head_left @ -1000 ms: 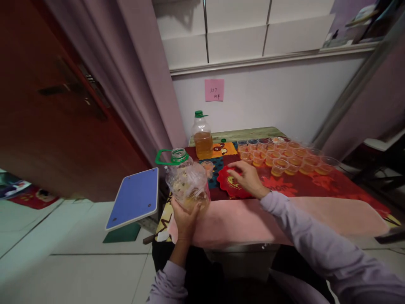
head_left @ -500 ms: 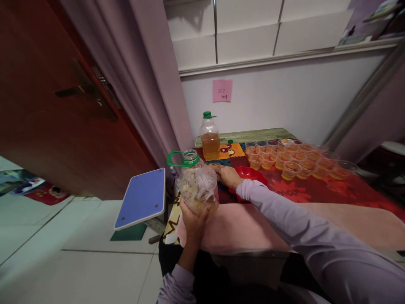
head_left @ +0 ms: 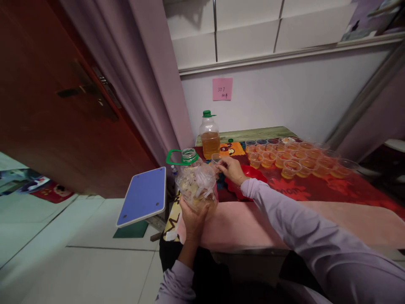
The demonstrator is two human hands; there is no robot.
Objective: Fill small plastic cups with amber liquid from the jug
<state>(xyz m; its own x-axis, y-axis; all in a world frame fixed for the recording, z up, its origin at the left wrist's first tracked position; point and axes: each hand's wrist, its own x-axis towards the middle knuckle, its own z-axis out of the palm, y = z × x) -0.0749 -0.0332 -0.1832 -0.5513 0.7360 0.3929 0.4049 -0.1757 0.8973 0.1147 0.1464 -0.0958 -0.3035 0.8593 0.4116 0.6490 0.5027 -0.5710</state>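
My left hand (head_left: 193, 217) is wrapped round a crinkled clear plastic bundle (head_left: 198, 185) with pale shapes showing through; its exact contents are unclear. Behind the bundle stands a clear jug with an uncapped neck (head_left: 189, 155) and a green handle (head_left: 173, 157). At the bundle's far right side, my right hand (head_left: 231, 169) pinches the edge of a clear plastic cup (head_left: 217, 158). Under my right wrist lies a red scalloped bowl (head_left: 257, 174), partly hidden by the sleeve.
A green-capped jug of amber liquid (head_left: 210, 143) stands at the back. Rows of clear cups holding orange liquid (head_left: 291, 168) fill the table's right side. A small green cap (head_left: 230, 140) lies behind. A blue-topped stool (head_left: 142, 196) stands left; pink cloth (head_left: 247, 226) covers the front edge.
My right hand has risen slightly and shifted right, and the clear cup at its fingers shows more plainly. My left hand stays round the bundle.
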